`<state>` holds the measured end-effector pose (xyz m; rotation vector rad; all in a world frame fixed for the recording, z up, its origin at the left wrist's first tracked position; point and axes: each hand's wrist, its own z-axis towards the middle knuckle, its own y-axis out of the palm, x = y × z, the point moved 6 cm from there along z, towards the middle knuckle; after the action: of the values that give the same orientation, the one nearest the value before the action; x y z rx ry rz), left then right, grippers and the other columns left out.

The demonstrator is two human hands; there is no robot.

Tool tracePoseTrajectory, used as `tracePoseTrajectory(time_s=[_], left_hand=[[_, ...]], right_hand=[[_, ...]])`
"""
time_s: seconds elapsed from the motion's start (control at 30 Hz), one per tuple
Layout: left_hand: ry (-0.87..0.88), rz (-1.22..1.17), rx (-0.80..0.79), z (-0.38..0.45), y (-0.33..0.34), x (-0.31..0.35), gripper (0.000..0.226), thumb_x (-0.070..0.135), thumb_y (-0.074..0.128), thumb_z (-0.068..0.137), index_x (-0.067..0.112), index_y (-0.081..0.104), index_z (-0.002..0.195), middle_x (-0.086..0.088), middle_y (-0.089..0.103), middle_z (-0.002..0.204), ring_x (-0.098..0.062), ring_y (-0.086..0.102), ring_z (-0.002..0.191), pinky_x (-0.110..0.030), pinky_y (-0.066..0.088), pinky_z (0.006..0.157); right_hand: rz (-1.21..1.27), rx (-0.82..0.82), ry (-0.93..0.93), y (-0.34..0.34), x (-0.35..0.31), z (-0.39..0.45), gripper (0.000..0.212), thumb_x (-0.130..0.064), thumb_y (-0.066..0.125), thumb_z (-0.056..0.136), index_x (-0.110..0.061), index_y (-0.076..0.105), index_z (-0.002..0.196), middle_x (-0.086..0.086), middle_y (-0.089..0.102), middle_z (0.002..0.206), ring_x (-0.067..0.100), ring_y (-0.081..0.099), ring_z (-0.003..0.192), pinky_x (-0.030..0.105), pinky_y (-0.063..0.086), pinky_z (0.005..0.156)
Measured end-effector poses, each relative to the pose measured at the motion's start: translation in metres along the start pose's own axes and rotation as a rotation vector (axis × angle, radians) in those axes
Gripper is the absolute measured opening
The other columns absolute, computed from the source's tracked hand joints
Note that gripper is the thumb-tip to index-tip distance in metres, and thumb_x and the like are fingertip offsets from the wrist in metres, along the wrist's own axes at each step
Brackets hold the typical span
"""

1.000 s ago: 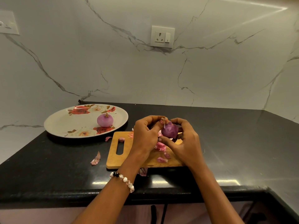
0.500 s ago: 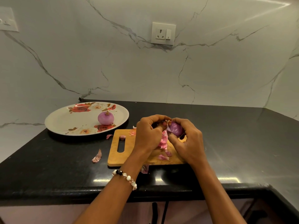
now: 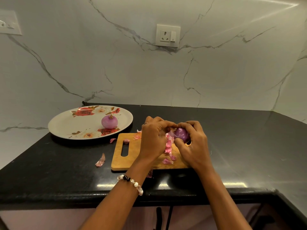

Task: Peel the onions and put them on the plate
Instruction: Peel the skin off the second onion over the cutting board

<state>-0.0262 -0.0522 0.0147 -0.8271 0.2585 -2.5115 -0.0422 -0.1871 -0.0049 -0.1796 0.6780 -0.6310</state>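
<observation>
Since a second ago our hands have shifted a little to the right over the board point(image 3: 119, 161), and a long strip of skin point(image 3: 168, 146) now hangs down from the onion point(image 3: 181, 135), where before the skin was still close against it. The onion shows more bare purple surface than it did.

Our right hand point(image 3: 193, 146) has its fingers and thumb curled round the onion, holding it just above the far right part of the board. Our left hand point(image 3: 153, 140) is curled tightly too, its fingertips pinching the skin at the onion's left side, touching the right hand's fingers at the top. A bead bracelet point(image 3: 130, 181) sits on the left wrist.

On the plate point(image 3: 66, 125), to the far left on the table point(image 3: 49, 171), a peeled onion point(image 3: 109, 122) sits near the right side, unmoved. Loose peel point(image 3: 167, 161) lies on the board under our hands, and one scrap point(image 3: 100, 161) lies on the table left of the board.
</observation>
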Motion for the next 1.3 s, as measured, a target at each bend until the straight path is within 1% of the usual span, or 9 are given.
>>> tracePoseTrajectory(time_s=[0.1,0.2,0.37,0.5,0.67,0.8,1.0,1.17,1.3], left_hand=[[0.007,-0.001,0.009,0.001,0.000,0.000,0.022,-0.001,0.064,0.083,0.015,0.075,0.093,-0.001,0.068,0.085,-0.016,0.049,0.083,-0.019,0.043,0.066],[-0.004,0.010,0.051,0.002,-0.002,-0.001,0.023,0.000,0.063,0.082,0.016,0.074,0.093,0.006,0.067,0.083,-0.016,0.050,0.085,-0.037,0.050,0.068],[-0.107,0.009,0.102,0.003,-0.006,-0.003,0.024,-0.002,0.066,0.081,0.016,0.069,0.097,0.033,0.043,0.081,-0.017,0.055,0.091,-0.053,0.049,0.075],[-0.162,0.051,0.154,0.001,-0.006,-0.010,0.019,0.003,0.066,0.083,0.016,0.069,0.096,0.019,0.056,0.080,-0.017,0.053,0.089,-0.048,0.047,0.077],[-0.128,0.171,0.219,0.000,-0.008,-0.008,0.012,0.010,0.064,0.086,0.017,0.068,0.095,0.003,0.069,0.087,-0.007,0.042,0.088,-0.030,0.021,0.075],[-0.143,0.222,0.264,-0.001,-0.011,-0.011,0.011,0.011,0.063,0.085,0.016,0.068,0.093,0.001,0.069,0.086,-0.013,0.046,0.087,-0.032,0.022,0.073],[-0.173,0.263,0.311,-0.002,-0.011,-0.011,0.008,0.015,0.060,0.087,0.015,0.067,0.093,-0.001,0.068,0.086,-0.020,0.051,0.087,-0.033,0.023,0.073],[-0.471,0.129,0.429,-0.003,-0.026,-0.031,0.014,0.021,0.051,0.095,0.015,0.063,0.099,0.003,0.062,0.092,-0.015,0.041,0.093,-0.031,0.023,0.079],[-0.242,0.215,0.315,-0.003,-0.014,-0.014,0.011,0.024,0.057,0.092,0.018,0.066,0.095,0.003,0.067,0.089,-0.018,0.051,0.092,-0.031,0.021,0.076]], right_hand=[[0.010,-0.006,-0.005,0.000,-0.001,0.001,0.049,-0.038,0.056,0.073,-0.003,0.065,0.107,0.001,0.052,0.106,0.005,0.055,0.092,0.003,0.044,0.078],[0.047,-0.009,0.001,0.000,-0.001,0.001,0.049,-0.038,0.055,0.073,-0.006,0.066,0.108,0.002,0.056,0.105,0.002,0.057,0.094,0.005,0.045,0.076],[0.080,0.004,-0.002,-0.001,-0.001,0.001,0.042,-0.028,0.059,0.075,-0.007,0.065,0.111,0.004,0.062,0.107,0.000,0.057,0.102,0.006,0.045,0.078],[0.115,0.015,0.018,-0.002,0.000,0.001,0.036,-0.016,0.063,0.078,-0.007,0.063,0.113,0.003,0.063,0.107,0.005,0.058,0.101,0.008,0.047,0.076],[0.145,0.021,0.045,-0.001,0.002,0.002,0.036,-0.021,0.063,0.080,-0.009,0.063,0.114,0.003,0.064,0.109,0.009,0.062,0.099,0.010,0.049,0.078],[0.182,0.016,0.056,0.000,0.002,0.002,0.047,-0.041,0.058,0.079,-0.011,0.062,0.114,0.002,0.064,0.109,0.009,0.062,0.099,0.011,0.050,0.077],[0.203,0.023,0.059,0.001,0.001,0.002,0.042,-0.040,0.056,0.079,-0.015,0.061,0.112,0.003,0.065,0.109,0.011,0.063,0.098,0.017,0.053,0.078],[0.258,0.162,0.144,-0.019,0.014,0.000,0.037,-0.040,0.054,0.078,-0.024,0.060,0.111,-0.010,0.063,0.103,0.008,0.062,0.093,0.027,0.055,0.075],[0.226,0.119,0.122,-0.016,0.013,0.000,0.042,-0.043,0.052,0.077,-0.023,0.059,0.114,-0.005,0.064,0.105,0.006,0.062,0.095,0.019,0.054,0.076]])
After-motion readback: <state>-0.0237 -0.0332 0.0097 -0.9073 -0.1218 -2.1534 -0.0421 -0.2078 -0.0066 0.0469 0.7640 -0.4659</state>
